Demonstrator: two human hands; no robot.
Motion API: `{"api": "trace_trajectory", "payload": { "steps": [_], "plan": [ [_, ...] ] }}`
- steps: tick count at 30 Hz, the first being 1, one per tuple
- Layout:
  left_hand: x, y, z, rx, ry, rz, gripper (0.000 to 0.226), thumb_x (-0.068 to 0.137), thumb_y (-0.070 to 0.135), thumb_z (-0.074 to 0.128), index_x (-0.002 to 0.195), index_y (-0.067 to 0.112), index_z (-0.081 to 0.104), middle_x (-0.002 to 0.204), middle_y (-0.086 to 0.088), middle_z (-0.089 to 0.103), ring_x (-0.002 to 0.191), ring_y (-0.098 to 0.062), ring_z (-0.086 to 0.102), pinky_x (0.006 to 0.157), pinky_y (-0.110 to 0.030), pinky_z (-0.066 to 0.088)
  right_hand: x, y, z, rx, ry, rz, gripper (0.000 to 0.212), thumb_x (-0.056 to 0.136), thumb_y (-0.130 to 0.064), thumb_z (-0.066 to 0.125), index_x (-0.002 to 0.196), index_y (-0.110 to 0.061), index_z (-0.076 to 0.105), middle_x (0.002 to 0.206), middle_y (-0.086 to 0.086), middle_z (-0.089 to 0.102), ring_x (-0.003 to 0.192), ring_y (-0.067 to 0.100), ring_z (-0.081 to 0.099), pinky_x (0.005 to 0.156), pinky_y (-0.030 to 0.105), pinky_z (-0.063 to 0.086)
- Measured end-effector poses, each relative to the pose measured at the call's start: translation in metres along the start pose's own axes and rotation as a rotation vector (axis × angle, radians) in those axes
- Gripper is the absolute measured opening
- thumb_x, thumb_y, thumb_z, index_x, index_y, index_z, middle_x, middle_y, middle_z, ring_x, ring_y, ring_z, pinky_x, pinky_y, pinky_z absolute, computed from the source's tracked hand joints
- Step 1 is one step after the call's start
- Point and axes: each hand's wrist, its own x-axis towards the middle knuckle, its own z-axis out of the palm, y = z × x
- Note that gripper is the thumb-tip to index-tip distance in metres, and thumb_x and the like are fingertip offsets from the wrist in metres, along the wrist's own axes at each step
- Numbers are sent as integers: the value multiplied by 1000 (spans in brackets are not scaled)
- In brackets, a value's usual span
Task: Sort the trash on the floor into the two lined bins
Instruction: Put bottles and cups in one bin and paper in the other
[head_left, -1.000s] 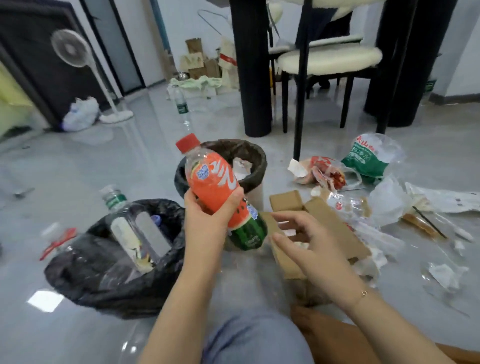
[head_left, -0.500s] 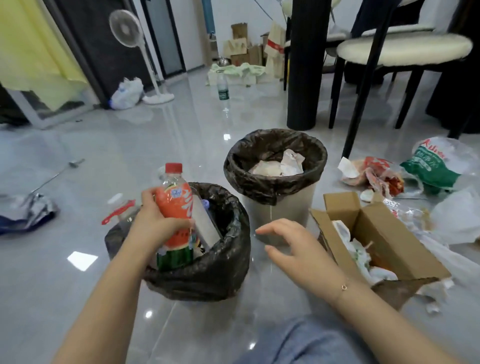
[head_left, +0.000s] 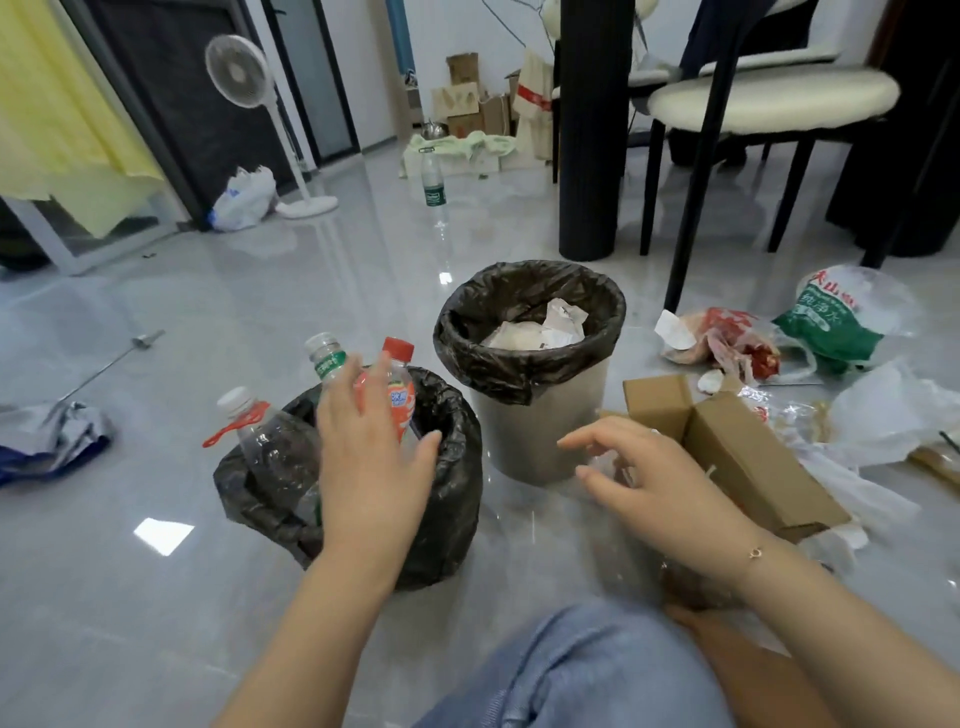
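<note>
Fingers (head_left: 363, 384) of the left hand (head_left: 371, 467) spread loose, gripping nothing, over the orange bottle (head_left: 400, 400) upright in the near bin (head_left: 447, 499). Right hand (head_left: 660, 483) hangs relaxed and empty beside the box (head_left: 743, 457); grasp that next, keeping bottles separate from paper.

Grey glossy floor (head_left: 311, 291) carries two lined bins (head_left: 530, 364), cardboard box (head_left: 727, 447), plastic wrappers (head_left: 727, 343), upright bottle (head_left: 432, 179), standing fan (head_left: 306, 205)

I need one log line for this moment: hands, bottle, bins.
left hand: open, above near bin | orange bottle: upright in near bin | right hand: open, by box
</note>
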Motion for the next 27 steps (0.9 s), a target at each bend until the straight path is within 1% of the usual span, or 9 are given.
{"api": "trace_trajectory", "payload": {
  "steps": [4,8,13,15,17,20,24,25,27],
  "plan": [
    [-5,53,21,-106,-179,164,61,82,21,70,137,20,46,143,-1,40,134,-18,32,111,-26,22,-31,21,-41,19,68,114,23,90,-20,59,104,-38,62,103,-24,58,96,-6,53,81,17,45],
    [-17,114,48,-280,-399,189,43,84,23,68,125,23,57,127,7,52,120,-10,46,95,-16,31,-70,45,-82,-5,125,230,22,88,-17,61,103,-34,65,101,-21,61,94,-3,56,83,24,48],
    [-46,200,94,-463,-725,150,35,85,21,67,119,24,61,116,9,58,107,-8,54,83,-19,39,-127,88,-128,-47,185,413,23,88,-14,61,98,-35,63,104,-20,61,95,-1,56,83,25,47],
    [-61,230,114,-514,-822,159,35,84,15,65,118,23,61,118,7,61,108,-8,54,85,-19,40,-151,108,-140,-53,256,503,22,87,-12,61,97,-32,64,102,-18,63,94,1,57,81,22,47],
    [-72,250,131,-545,-869,176,35,84,11,60,117,21,62,120,6,61,112,-9,54,92,-22,43,-172,130,-144,-36,339,604,21,87,-9,60,96,-27,66,99,-14,65,89,0,59,73,13,45],
    [-88,267,161,-479,-872,327,35,84,12,60,119,19,61,125,3,59,115,-18,54,98,-26,40,-196,169,-145,-62,342,774,19,85,-11,61,96,-25,67,102,-4,66,84,8,60,70,18,42],
    [-94,262,196,-81,-733,683,35,87,31,55,123,31,56,138,13,46,140,-11,22,114,-38,5,-199,213,-152,-159,245,921,29,83,-13,63,111,-17,66,118,3,55,113,19,52,87,20,33],
    [-91,256,198,-8,-755,703,36,89,34,53,125,32,54,141,14,43,141,-10,19,115,-42,3,-196,219,-151,-174,264,930,31,83,-12,63,114,-16,65,122,5,53,118,21,49,90,20,32],
    [-84,249,203,41,-822,690,33,91,39,52,124,34,55,138,13,45,138,-11,25,114,-41,15,-196,235,-150,-209,284,975,38,82,-14,63,120,-16,63,135,8,45,126,26,42,99,24,31]
  ]
}}
